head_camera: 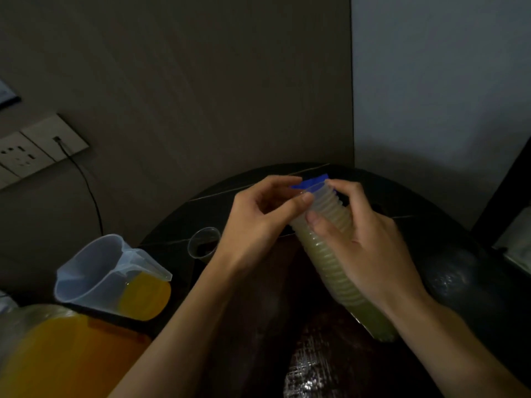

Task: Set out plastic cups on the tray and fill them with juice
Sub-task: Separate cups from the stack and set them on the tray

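1. The right hand [373,254] gripped the tilted stack of translucent ribbed plastic cups [332,211] above the dark round table [431,214], with its fingers curled around the middle.
2. The left hand [253,222] pinched the top rim.
3. The cups looked light, thin and easy to crush, so the rim is probably best held gently.

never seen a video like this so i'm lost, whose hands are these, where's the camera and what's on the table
There is no machine here. A person wears one camera on their head, which looks down at their own two bare hands. The right hand grips a tilted stack of plastic cups nested together. The left hand pinches the rim at its top end, beside a blue piece that I cannot identify. On the dark round table stands a single cup, which looks empty. To the left is a clear jug partly filled with orange juice, and nearer the camera a larger container of orange liquid.
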Action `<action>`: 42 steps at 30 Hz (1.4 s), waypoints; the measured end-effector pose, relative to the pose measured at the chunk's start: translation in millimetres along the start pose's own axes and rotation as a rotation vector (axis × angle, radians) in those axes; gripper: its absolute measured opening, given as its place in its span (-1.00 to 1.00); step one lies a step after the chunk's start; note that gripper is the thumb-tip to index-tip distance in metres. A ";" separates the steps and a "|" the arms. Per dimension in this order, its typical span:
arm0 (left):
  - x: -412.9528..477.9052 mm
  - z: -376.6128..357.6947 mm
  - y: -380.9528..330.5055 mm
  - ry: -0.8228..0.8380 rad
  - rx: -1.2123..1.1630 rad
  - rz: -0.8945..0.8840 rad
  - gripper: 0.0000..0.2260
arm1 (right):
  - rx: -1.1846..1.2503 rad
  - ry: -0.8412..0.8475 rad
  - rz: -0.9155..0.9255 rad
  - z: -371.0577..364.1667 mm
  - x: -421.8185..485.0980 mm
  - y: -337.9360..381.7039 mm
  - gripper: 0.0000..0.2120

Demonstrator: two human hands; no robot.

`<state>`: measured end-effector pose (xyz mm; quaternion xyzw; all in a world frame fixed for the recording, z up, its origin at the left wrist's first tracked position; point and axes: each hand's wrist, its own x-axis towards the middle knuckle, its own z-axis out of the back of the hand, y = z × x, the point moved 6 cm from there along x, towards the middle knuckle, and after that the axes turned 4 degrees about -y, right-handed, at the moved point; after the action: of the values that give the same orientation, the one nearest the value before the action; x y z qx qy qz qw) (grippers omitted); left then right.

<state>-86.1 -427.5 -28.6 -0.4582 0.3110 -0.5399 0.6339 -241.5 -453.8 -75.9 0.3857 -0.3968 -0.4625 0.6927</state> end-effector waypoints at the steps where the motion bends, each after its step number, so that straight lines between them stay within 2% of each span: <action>1: 1.5 1.4 -0.9 -0.020 0.005 0.001 -0.65 | -0.016 0.010 0.006 0.3 0.7 0.0 -0.36; 6: 2.6 4.7 -7.5 -0.137 -0.038 -0.039 -0.58 | -0.023 0.033 0.032 1.4 2.9 1.0 -0.31; 13: 1.4 8.3 -11.8 -0.276 -0.015 -0.103 -0.65 | -0.054 0.016 0.075 6.5 2.3 4.6 -0.37; 15: 1.9 17.6 -14.2 -0.366 -0.044 -0.116 -0.69 | -0.093 0.030 0.083 6.0 2.5 3.8 -0.36; 18: 5.2 43.7 -15.6 -0.520 -0.104 -0.088 -0.60 | -0.109 0.040 0.049 9.0 4.1 -2.4 -0.33; 22: 3.9 66.7 -9.9 -0.695 -0.025 -0.105 -0.58 | -0.105 -0.029 -0.021 25.1 10.3 -11.2 -0.30; 26: 2.0 37.5 31.5 -0.581 0.254 0.006 -0.51 | -0.102 -0.026 -0.027 28.4 11.0 -12.7 -0.31; 29: 3.5 14.8 57.0 -0.445 0.470 0.041 -0.52 | -0.089 -0.045 -0.029 30.9 11.0 -12.7 -0.33; 32: 2.8 2.8 73.2 -0.384 0.626 0.046 -0.53 | -0.078 -0.043 -0.030 30.5 11.3 -12.7 -0.31; 42: 6.1 -3.6 88.2 -0.396 0.712 0.009 -0.49 | -0.030 -0.055 -0.010 27.5 13.6 -16.6 -0.36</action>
<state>-52.7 -434.5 -110.2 -0.3037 -0.0214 -0.5122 0.8031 -268.5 -475.8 -77.6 0.3643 -0.4070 -0.4823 0.6849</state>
